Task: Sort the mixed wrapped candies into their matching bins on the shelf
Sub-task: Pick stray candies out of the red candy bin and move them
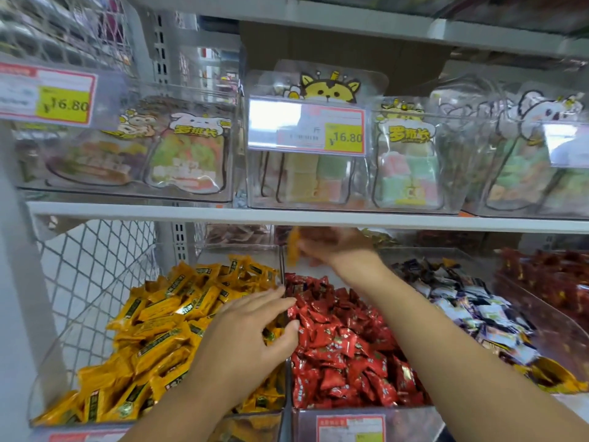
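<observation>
The grip of the right hand (331, 247) pinches a probably light, crinkly, slippery yellow wrapped candy (293, 248), best taken mid-body; the left hand (251, 333) lies spread.

— What sits around the middle bin (411, 419)?

— The left bin (41, 387) stands against its left wall, heaped with wrapped candies (165, 314). A wire mesh panel (95, 266) is further left. The mixed-candy bin (541, 311) is on its right.

— And above it?

— A shelf board (127, 209) carrying clear boxes (251, 186) of bagged sweets. A price tag (306, 126) hangs directly above the middle bin.

— The hands?

— The left hand (251, 339) lies across its left wall. The right hand (334, 247) is at its back, under the shelf board, holding one candy (293, 247).
</observation>
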{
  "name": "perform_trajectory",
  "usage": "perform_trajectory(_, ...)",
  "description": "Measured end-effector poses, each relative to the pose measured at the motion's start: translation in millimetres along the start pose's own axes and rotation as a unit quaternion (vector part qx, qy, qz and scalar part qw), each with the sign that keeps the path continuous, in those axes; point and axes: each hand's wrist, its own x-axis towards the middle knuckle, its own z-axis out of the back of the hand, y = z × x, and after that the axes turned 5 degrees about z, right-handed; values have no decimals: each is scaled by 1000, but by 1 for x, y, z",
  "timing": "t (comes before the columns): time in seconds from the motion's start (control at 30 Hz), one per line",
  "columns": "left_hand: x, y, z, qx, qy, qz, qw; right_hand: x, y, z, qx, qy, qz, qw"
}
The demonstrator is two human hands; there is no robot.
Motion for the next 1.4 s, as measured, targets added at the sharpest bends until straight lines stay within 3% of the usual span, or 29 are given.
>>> perform_trajectory(0.07, 0, -1, 2, 14, 1, -4, 1000, 17, -3, -3, -95, 23, -28, 995)
perform_trajectory(0.17, 0, -2, 3, 22, 3, -6, 1000, 37, -32, 6, -327, 134, -12, 935)
perform_trajectory(0.27, 2, -1, 3, 25, 3, -12, 1000, 45, -67, -9, -428, 240, -48, 870)
perform_trajectory(0.33, 3, -1, 3, 20, 1, -12, 1000, 46, -84, -21, -466, 247, -45, 849)
perform_trajectory(0.4, 4, -1, 3, 12, -2, -11, 1000, 46, -97, -25, -453, 212, -39, 865)
perform_trajectory(0.53, 2, -1, 2, 12, -5, -11, 1000, 43, -90, -5, -297, 122, -61, 945)
perform_trajectory(0.63, 1, -1, 1, 6, -2, -7, 1000, 46, -78, 24, -262, 32, -33, 964)
perform_trajectory(0.7, 1, -2, 0, 7, -3, -4, 1000, 46, -81, 32, -300, 36, -59, 951)
perform_trajectory(0.83, 2, -3, 0, 14, -7, -5, 1000, 43, -109, 17, -330, 159, -115, 923)
perform_trajectory(0.97, 2, -1, 0, 14, -4, -5, 1000, 42, -116, 9, -383, 207, -155, 887)
perform_trajectory(1.4, 0, -2, 1, -5, -21, -4, 1000, 26, -102, 27, -459, 222, -168, 844)
